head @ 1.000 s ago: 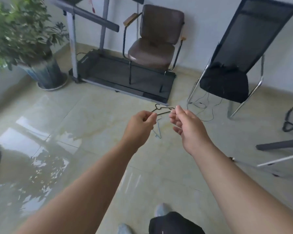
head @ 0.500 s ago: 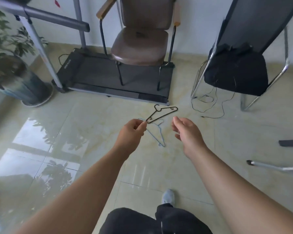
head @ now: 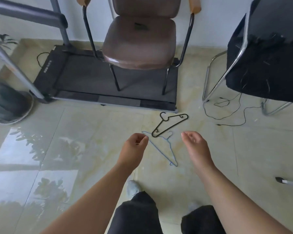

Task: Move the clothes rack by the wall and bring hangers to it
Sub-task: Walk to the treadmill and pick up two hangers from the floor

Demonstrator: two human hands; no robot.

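Two hangers lie on the tiled floor in front of me. The black hanger (head: 170, 124) rests partly over the thin blue hanger (head: 166, 148), just in front of the treadmill. My left hand (head: 134, 146) hovers left of the blue hanger with its fingers curled and nothing in it. My right hand (head: 195, 143) hovers to the right of both hangers, fingers apart and empty. Neither hand touches a hanger. A metal leg tip (head: 287, 181) at the right edge may belong to the clothes rack.
A treadmill (head: 85, 75) lies along the wall with a brown armchair (head: 140, 41) standing on its belt. A black folding chair (head: 267, 65) stands at the right, a thin black cable (head: 227, 114) trailing below it. A potted plant (head: 8, 105) sits at the left.
I have moved closer and the view has tilted down, so the hangers now lie nearer and larger. Both hands have dropped lower towards them and spread a little apart.
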